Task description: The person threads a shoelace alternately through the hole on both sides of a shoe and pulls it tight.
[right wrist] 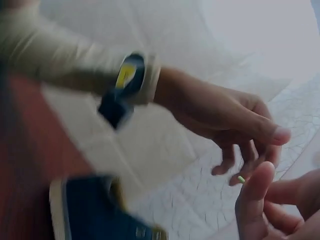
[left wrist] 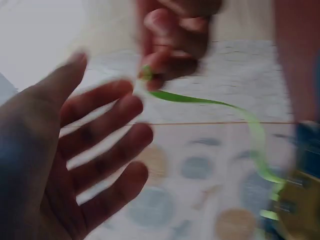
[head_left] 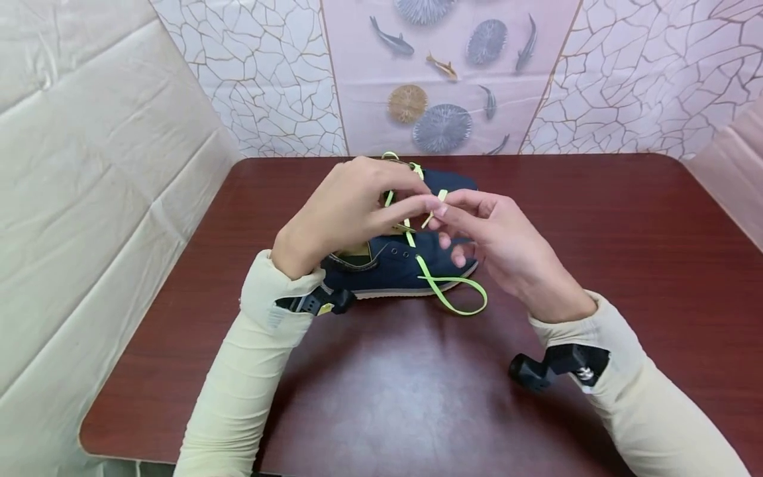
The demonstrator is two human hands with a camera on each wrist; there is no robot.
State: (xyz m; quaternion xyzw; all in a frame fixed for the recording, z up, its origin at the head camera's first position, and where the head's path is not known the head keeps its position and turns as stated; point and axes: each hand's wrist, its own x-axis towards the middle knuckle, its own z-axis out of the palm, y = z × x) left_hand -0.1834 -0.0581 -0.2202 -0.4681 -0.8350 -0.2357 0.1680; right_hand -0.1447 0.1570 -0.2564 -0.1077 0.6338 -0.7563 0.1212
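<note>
A navy shoe [head_left: 390, 268] with a pale sole lies on its base in front of me, toe to the right; a second navy shoe [head_left: 453, 180] is behind it, partly hidden by my hands. A flat neon-green shoelace [left wrist: 185, 99] runs up from the eyelets. My right hand [head_left: 507, 245] pinches it near its end between thumb and fingers, above the shoes. Close to that end is my left hand [head_left: 352, 205], its thumb apart from the extended fingers in the left wrist view. A tip of lace [right wrist: 241, 179] peeks out beside the right thumb.
One end of the lace makes a loop [head_left: 485, 298] hanging over the near side of the front shoe. The shoes stand on a dark red wooden table [head_left: 381, 397]. Behind it rises a patterned backdrop [head_left: 268, 73], with pale cloth [head_left: 101, 199] on the left.
</note>
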